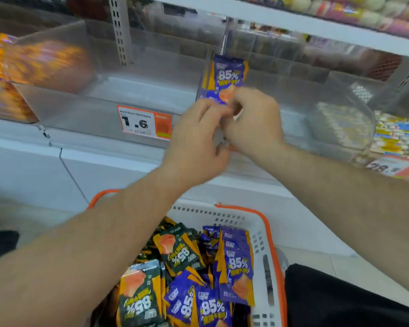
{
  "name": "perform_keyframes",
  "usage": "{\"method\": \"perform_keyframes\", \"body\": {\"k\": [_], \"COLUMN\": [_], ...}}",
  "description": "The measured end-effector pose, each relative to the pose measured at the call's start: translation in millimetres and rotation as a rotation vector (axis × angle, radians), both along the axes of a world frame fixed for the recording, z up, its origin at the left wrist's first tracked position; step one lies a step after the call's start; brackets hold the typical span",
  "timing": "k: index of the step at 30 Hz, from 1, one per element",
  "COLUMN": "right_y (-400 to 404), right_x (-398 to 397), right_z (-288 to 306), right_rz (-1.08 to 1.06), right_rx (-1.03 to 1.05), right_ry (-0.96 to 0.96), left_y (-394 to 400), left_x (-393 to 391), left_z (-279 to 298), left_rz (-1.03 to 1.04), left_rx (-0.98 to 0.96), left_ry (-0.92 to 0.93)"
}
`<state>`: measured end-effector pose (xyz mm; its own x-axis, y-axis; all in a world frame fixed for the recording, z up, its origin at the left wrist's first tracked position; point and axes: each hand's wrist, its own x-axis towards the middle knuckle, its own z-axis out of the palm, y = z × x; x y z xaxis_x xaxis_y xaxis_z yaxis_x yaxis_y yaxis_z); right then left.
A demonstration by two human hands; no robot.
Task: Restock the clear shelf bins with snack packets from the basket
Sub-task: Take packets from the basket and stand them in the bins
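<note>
Both my hands meet in front of the clear shelf bin, holding a stack of purple-and-orange snack packets upright by its lower end. My right hand pinches the packets' bottom edge. My left hand grips them from the left, fingers curled under. The bin behind looks bare inside. Below, a white basket with orange handles holds several purple packets and dark green packets.
An orange price tag reading 1.6 is stuck on the bin front. Bins to the left hold orange snacks; one to the right holds pale snacks. A white shelf ledge runs below the bins.
</note>
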<state>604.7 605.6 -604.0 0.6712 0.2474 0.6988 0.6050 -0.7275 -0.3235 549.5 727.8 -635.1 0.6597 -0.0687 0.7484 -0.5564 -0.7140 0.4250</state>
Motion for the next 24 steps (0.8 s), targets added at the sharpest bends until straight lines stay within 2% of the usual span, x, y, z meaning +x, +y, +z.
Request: {"method": "perform_keyframes", "body": {"k": [2,3,4,7,8,11,14,18,24], "right_y": [-4,-7,-10,-11,-8,1,3,-8,-12], "right_x": [-28,-40,-51,-74,-80,-100,-117,-132,-136], "right_z": [-31,-50,-67,-123,-142,-192,-226,-247,-242], "right_rz": [0.184,0.247,0.291,0.325,0.332,0.368,0.31,0.21,0.227], "right_rx": [-0.125,-0.198,-0.286,-0.667,-0.763,-0.988,-1.167,-1.222,-1.149], "right_ry": [-0.115,-0.079,0.038,0.626,0.764,1.044,1.248,1.339,1.271], "left_y": [-3,-2,-1,5,6,7,9,13,15], "left_x": [-34,-49,-62,-95,-104,-122,-130,-137,-140], "left_z": [-35,-54,-76,-128,-140,-161,-174,-185,-188], "left_rz": [-0.049,-0.055,-0.051,-0.03,-0.019,0.018,0.049,0.072,0.088], "left_rx": [-0.08,-0.107,-0.119,-0.084,-0.067,-0.065,-0.104,-0.148,-0.179], "left_ry": [0.08,0.142,0.231,0.608,0.737,1.035,1.16,1.202,1.233]}}
